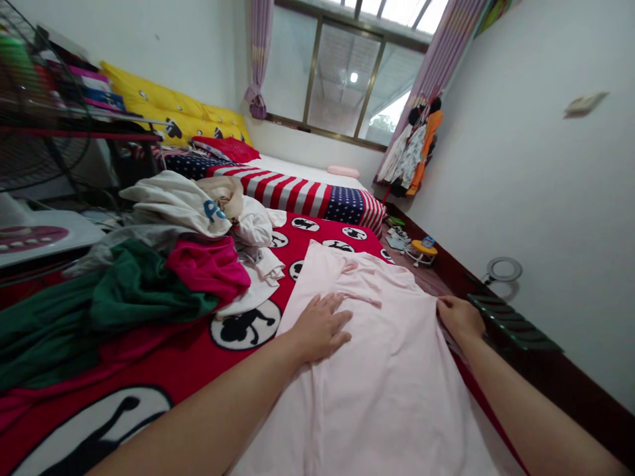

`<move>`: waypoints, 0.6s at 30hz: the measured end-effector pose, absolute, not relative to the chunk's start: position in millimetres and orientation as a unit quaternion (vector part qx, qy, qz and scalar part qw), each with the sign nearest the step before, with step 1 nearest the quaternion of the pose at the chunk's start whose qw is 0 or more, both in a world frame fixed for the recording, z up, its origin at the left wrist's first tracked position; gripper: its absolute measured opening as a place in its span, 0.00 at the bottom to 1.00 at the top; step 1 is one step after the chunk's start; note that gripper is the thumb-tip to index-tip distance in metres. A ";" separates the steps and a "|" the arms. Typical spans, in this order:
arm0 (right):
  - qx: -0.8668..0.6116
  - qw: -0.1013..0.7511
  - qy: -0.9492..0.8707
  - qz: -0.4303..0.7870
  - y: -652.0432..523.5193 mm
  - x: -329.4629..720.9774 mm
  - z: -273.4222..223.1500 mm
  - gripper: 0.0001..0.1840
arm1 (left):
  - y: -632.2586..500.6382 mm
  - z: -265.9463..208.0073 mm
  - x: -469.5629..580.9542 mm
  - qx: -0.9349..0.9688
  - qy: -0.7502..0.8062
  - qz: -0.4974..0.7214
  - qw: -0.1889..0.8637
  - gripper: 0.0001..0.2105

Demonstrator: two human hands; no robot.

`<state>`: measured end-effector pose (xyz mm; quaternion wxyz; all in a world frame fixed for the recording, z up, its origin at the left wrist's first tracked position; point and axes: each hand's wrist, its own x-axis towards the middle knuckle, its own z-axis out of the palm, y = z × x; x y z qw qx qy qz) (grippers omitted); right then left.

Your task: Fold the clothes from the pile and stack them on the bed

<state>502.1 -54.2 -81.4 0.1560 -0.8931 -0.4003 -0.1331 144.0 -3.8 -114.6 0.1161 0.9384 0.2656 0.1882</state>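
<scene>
A pale pink garment (pixel 391 370), perhaps a shirt, lies spread over a red blanket (pixel 198 354) printed with black figures in white ovals. On its left part my left hand (pixel 322 328) rests flat, palm down and fingers spread. My right hand (pixel 459 317) pinches the garment's right edge, with the fingers curled in. Some loose folds cross the cloth just beyond my left hand. The garment's near end runs out of view at the bottom.
To the left is a heap of clothes: a green garment (pixel 143 291), a magenta one (pixel 208 268) and a whitish one (pixel 173 198). A fan (pixel 34 231) stands at far left. Beyond is a bed with a striped cover (pixel 297 193); a yellow stool (pixel 424 248) stands by the right wall.
</scene>
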 end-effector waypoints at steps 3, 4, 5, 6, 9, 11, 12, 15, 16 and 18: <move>-0.854 0.256 -0.401 -0.209 -44.0 472.4 -64.4 0.20 | -0.6 -114.1 144.8 0.923 0.271 0.219 0.163 0.25; -0.818 0.288 -0.440 -0.234 -40.8 456.1 -58.4 0.19 | 1.5 -113.9 144.8 0.909 0.280 0.240 0.192 0.27; -0.764 0.309 -0.507 -0.253 -38.9 437.5 -52.9 0.18 | 4.0 -113.9 144.5 0.891 0.290 0.268 0.224 0.28; -0.697 0.297 -0.604 -0.248 -38.9 417.9 -48.2 0.17 | 6.7 -114.1 144.1 0.869 0.301 0.300 0.255 0.29; -0.539 0.205 -0.795 -0.189 -54.5 367.2 -41.1 0.16 | 14.7 -116.1 142.5 0.802 0.330 0.381 0.320 0.29; -0.523 0.185 -0.815 -0.169 -76.9 351.6 -42.2 0.14 | 18.0 -117.8 142.0 0.782 0.346 0.396 0.333 0.29; -0.531 0.183 -0.811 -0.164 -90.3 350.7 -43.9 0.13 | 18.8 -118.4 142.0 0.779 0.350 0.396 0.335 0.30; -0.581 0.153 -0.787 -0.139 -131.4 368.7 -50.2 0.11 | 19.6 -119.3 143.0 0.778 0.350 0.396 0.339 0.34; -0.604 0.136 -0.775 -0.129 -144.3 378.1 -52.1 0.11 | 19.6 -119.3 143.5 0.775 0.353 0.399 0.341 0.35; -0.661 0.101 -0.734 -0.118 -167.8 396.2 -55.2 0.12 | 20.0 -119.0 144.3 0.761 0.359 0.408 0.355 0.38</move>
